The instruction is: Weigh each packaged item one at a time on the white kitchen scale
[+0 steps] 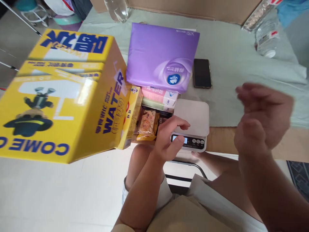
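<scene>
1. Head view: the left hand (169, 137) rests on the front edge of a white scale (191, 124), its thumb on the button strip beside the lit display. The fingers curl loosely over the platform edge and clasp nothing.
2. The scale sits at the near edge of the table (231, 58), on the pale cloth, just right of a stack of packets.
3. The right hand (263, 117) is raised in the air to the right of the scale, apart from it, blurred. Its fingers are spread and loose, and it holds nothing.
4. A big yellow box (62, 93) with blue "WATER" lettering fills the left side, tilted, its lower edge past the table's near edge.
5. A purple pack (161, 56) lies on top of the stack, behind the scale and beside the box.
6. Under the purple pack show a pink packet (159, 96), a yellow-orange snack bag (147, 124) and a thin yellow carton (134, 111) pressed against the box.
7. A dark phone (202, 73) lies flat on the cloth, just right of the purple pack and behind the scale.
8. Two clear bottles stand at the far side: one (118, 9) at the top centre, one (266, 37) at the far right.
9. The person's knees and light shorts show below, over a white floor.
</scene>
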A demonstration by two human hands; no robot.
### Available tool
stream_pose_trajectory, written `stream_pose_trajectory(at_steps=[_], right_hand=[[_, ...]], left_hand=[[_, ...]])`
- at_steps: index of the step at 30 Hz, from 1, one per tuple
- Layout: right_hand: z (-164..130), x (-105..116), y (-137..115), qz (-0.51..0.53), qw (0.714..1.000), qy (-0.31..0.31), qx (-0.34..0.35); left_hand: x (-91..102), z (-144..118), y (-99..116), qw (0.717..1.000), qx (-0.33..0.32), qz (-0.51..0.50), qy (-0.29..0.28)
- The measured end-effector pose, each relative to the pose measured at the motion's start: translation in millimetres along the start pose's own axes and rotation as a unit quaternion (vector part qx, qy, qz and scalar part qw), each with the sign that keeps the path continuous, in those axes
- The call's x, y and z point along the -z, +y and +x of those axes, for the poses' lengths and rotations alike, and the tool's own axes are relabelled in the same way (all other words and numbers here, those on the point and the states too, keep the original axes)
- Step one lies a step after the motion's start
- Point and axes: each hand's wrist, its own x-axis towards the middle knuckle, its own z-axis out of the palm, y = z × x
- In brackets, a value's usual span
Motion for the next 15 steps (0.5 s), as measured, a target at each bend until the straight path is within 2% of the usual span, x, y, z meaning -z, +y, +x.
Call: stream_pose_trajectory(at_steps=[3, 5, 7, 10, 12, 15], right_hand=[[-49, 17, 29, 0.018, 0.999, 0.014, -0.030], [-68, 27, 40, 0.014, 0.999, 0.036, -0.036], [-76, 42, 45, 0.003, 0.997, 0.076, -0.031], [-73, 75, 48, -0.020, 0.989, 0.146, -0.003], [-67, 101, 52, -0.046, 0.973, 0.226, 0.018], [-59, 139, 64, -0.089, 0.925, 0.366, 0.040]], left_hand=[[-13.8, -2, 0, 1.000, 0.001, 0.006, -0.031], [-23.2, -6, 2, 0.997, 0.001, 0.016, -0.069], [-32.8, -11, 5, 0.992, 0.008, 0.026, -0.120], [-57.1, -13, 3, 0.989, 0.037, 0.049, -0.137], [-88.5, -6, -2, 0.989, 0.012, 0.042, -0.139], [-161.7, 9, -11, 0.979, -0.027, 0.031, -0.200]])
